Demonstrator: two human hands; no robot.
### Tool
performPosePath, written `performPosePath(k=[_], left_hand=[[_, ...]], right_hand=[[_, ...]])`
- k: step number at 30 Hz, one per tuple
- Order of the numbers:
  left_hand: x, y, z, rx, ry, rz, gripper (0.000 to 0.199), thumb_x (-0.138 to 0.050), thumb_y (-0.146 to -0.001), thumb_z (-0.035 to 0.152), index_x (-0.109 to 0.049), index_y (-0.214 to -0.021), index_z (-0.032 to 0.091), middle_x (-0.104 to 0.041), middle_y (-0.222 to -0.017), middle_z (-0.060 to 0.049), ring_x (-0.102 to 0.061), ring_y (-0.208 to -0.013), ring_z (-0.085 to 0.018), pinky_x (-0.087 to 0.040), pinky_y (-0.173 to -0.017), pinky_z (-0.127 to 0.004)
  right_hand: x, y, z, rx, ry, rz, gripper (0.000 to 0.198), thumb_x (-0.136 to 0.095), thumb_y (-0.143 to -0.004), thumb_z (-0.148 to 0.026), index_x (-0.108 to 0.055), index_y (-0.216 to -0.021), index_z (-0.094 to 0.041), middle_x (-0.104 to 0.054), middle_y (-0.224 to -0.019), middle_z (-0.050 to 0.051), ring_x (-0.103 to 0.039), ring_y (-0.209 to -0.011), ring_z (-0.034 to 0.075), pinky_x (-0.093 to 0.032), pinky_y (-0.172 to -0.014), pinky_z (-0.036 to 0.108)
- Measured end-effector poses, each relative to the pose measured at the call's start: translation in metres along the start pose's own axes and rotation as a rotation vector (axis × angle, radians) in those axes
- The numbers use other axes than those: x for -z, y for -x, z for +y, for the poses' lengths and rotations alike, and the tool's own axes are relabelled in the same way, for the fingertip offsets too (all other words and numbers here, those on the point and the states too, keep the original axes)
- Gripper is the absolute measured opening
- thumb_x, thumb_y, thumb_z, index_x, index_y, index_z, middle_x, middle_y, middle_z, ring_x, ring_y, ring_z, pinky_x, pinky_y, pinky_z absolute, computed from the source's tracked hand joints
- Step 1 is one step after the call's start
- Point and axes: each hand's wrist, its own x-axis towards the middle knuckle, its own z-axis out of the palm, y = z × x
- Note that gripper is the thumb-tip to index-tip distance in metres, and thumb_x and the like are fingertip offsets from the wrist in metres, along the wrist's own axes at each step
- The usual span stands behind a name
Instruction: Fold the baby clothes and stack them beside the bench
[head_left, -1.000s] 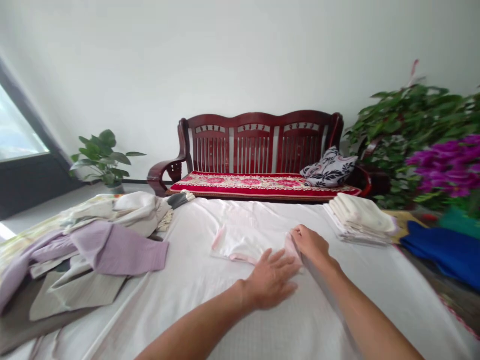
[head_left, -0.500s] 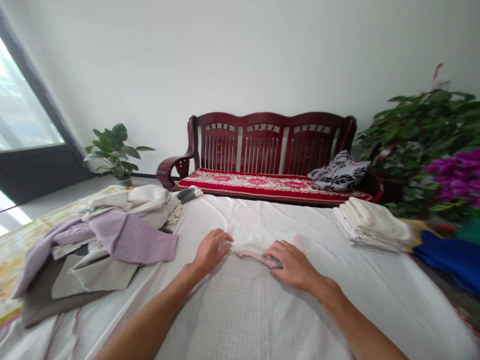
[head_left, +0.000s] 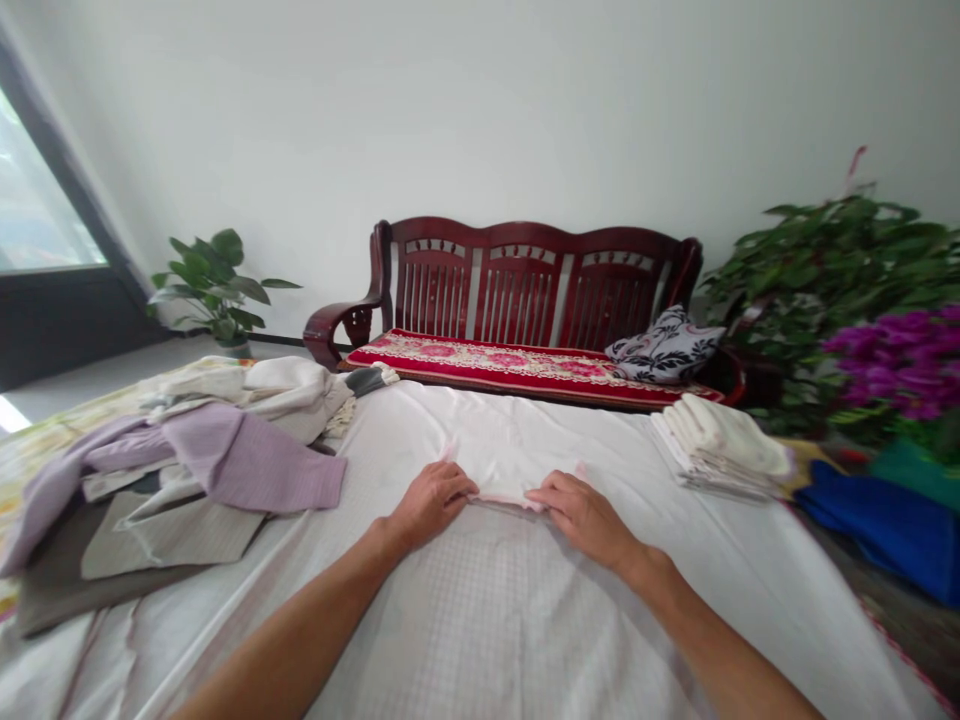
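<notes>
Mid-frame, left hand (head_left: 433,500) and right hand (head_left: 583,512) pinch a pale garment (head_left: 504,484), its outline hard to discern against the white sheet (head_left: 457,620).

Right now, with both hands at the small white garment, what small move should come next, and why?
Probably smooth its near edge flat: the left hand and right hand are at opposite ends of the white garment's pinkish edge, which looks uneven beside the right hand.
</notes>
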Motion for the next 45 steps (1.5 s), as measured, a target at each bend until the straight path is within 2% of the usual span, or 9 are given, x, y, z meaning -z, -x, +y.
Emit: performPosePath(k=[4,9,16,19,23,27,34,39,45], left_hand=[[0.003,-0.001,0.003,-0.034,-0.027,-0.018,0.023,-0.054,-0.094,0.015,-0.072,-0.103,0.024,-0.068,-0.094,-0.004,-0.062,-0.092,-0.018,-0.045,-0.088,-0.033],[0.008,0.001,0.007,-0.051,-0.05,-0.053,0.029,-0.051,-0.088,0.01,-0.073,-0.101,0.023,-0.066,-0.092,-0.005,-0.06,-0.092,-0.019,-0.046,-0.089,-0.033],[0.016,-0.003,0.015,0.047,-0.037,-0.042,0.034,-0.04,-0.099,0.026,-0.073,-0.093,0.022,-0.067,-0.089,-0.006,-0.062,-0.089,-0.019,-0.047,-0.092,-0.033],[0.014,-0.009,0.017,0.041,-0.003,0.023,0.036,-0.037,-0.103,0.033,-0.071,-0.111,0.022,-0.07,-0.112,-0.008,-0.061,-0.11,-0.021,-0.042,-0.107,-0.037],[0.005,-0.009,0.012,-0.042,-0.095,-0.105,0.046,-0.039,-0.103,0.043,-0.051,-0.144,0.027,-0.047,-0.153,-0.009,-0.037,-0.145,-0.027,-0.021,-0.122,-0.051],[-0.001,-0.002,0.006,-0.047,-0.218,-0.226,0.054,-0.037,-0.103,0.048,-0.041,-0.152,0.026,-0.037,-0.16,-0.012,-0.027,-0.15,-0.029,-0.017,-0.122,-0.053],[0.007,0.004,0.0,-0.028,-0.183,-0.204,0.057,-0.054,-0.096,0.045,-0.045,-0.149,0.026,-0.036,-0.16,-0.014,-0.029,-0.15,-0.03,-0.024,-0.121,-0.053],[0.025,0.015,-0.021,0.076,-0.008,-0.155,0.046,-0.056,-0.09,0.019,-0.06,-0.135,0.027,-0.056,-0.147,-0.006,-0.05,-0.137,-0.021,-0.039,-0.116,-0.04],[0.041,0.014,-0.027,0.084,-0.021,-0.15,0.044,-0.051,-0.08,0.006,-0.068,-0.114,0.028,-0.07,-0.123,-0.002,-0.065,-0.114,-0.019,-0.049,-0.101,-0.031]], right_hand=[[0.001,0.005,0.005,0.05,0.114,0.086,0.039,-0.046,-0.092,-0.005,-0.074,-0.108,-0.028,-0.061,-0.094,0.004,-0.058,-0.088,0.018,-0.045,-0.086,0.03],[-0.003,0.015,0.003,0.13,0.144,0.03,0.045,-0.046,-0.085,0.001,-0.075,-0.105,-0.028,-0.06,-0.091,0.004,-0.056,-0.085,0.019,-0.044,-0.088,0.034],[0.003,0.013,0.002,-0.068,-0.076,0.046,0.046,-0.043,-0.077,-0.002,-0.077,-0.098,-0.025,-0.071,-0.096,0.004,-0.064,-0.093,0.02,-0.048,-0.092,0.035],[0.001,0.002,-0.004,-0.165,-0.038,0.094,0.043,-0.037,-0.092,-0.013,-0.071,-0.118,-0.022,-0.07,-0.122,0.007,-0.062,-0.116,0.022,-0.039,-0.11,0.042],[-0.016,-0.005,-0.007,-0.141,0.135,-0.057,0.052,-0.038,-0.102,-0.038,-0.045,-0.149,-0.018,-0.044,-0.155,0.012,-0.036,-0.145,0.027,-0.026,-0.12,0.051],[-0.032,0.002,0.002,-0.125,0.215,-0.107,0.057,-0.036,-0.103,-0.045,-0.038,-0.154,-0.018,-0.037,-0.16,0.012,-0.029,-0.149,0.025,-0.023,-0.121,0.052],[-0.025,0.012,0.012,-0.098,0.157,-0.079,0.062,-0.043,-0.1,-0.051,-0.039,-0.153,-0.02,-0.04,-0.158,0.013,-0.031,-0.148,0.026,-0.022,-0.122,0.053],[-0.004,0.039,0.027,-0.129,0.038,-0.037,0.055,-0.059,-0.09,-0.032,-0.052,-0.144,-0.022,-0.052,-0.15,0.01,-0.045,-0.14,0.025,-0.037,-0.116,0.046],[0.009,0.057,0.026,-0.004,0.166,0.023,0.056,-0.046,-0.079,-0.001,-0.063,-0.127,-0.024,-0.066,-0.131,0.007,-0.06,-0.121,0.022,-0.048,-0.104,0.04]])
